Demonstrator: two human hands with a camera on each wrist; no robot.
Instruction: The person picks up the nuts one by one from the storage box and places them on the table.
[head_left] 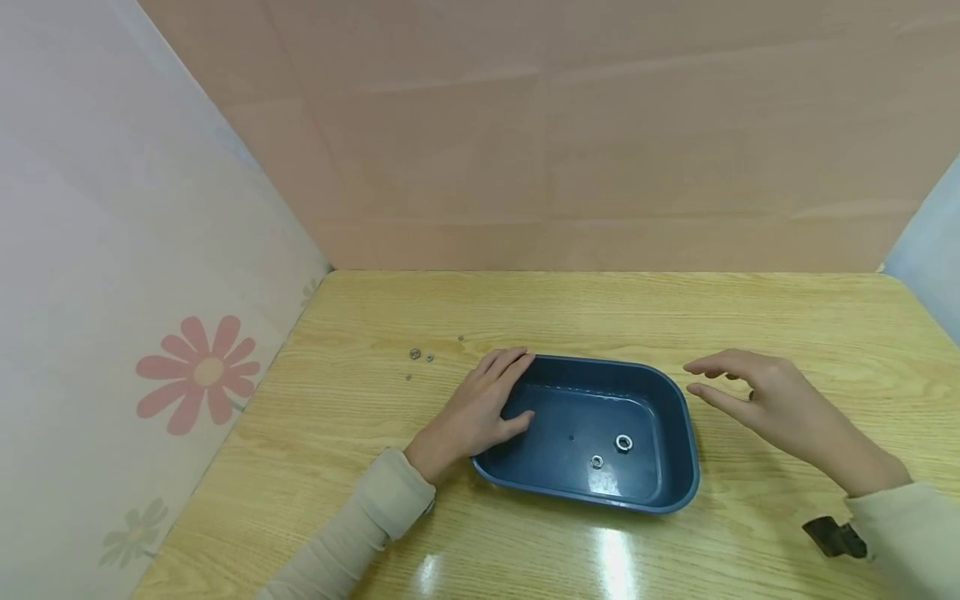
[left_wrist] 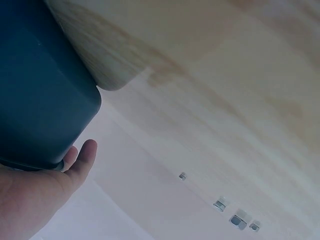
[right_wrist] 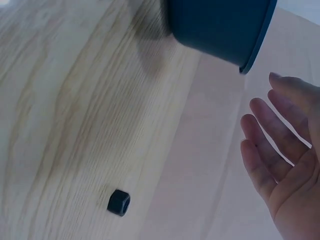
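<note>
A dark blue plastic tub (head_left: 585,498) sits on the wooden table, with a larger hex nut (head_left: 624,443) and a smaller hex nut (head_left: 596,462) on its floor. My left hand (head_left: 480,412) grips the tub's left rim, thumb over the inside and fingers along the far left corner. In the left wrist view the palm lies against the rim and the thumb is hidden. Off the tub's right side, my right hand (head_left: 780,408) hovers with relaxed, spread fingers and nothing in them. The right wrist view shows a gap between its fingertips and the rim.
Several small metal nuts (head_left: 416,354) lie on the table left of the tub. A black hex nut (right_wrist: 119,202) is on the wood (right_wrist: 65,115) in the right wrist view. Paper-covered walls (head_left: 600,150) stand behind and at both sides.
</note>
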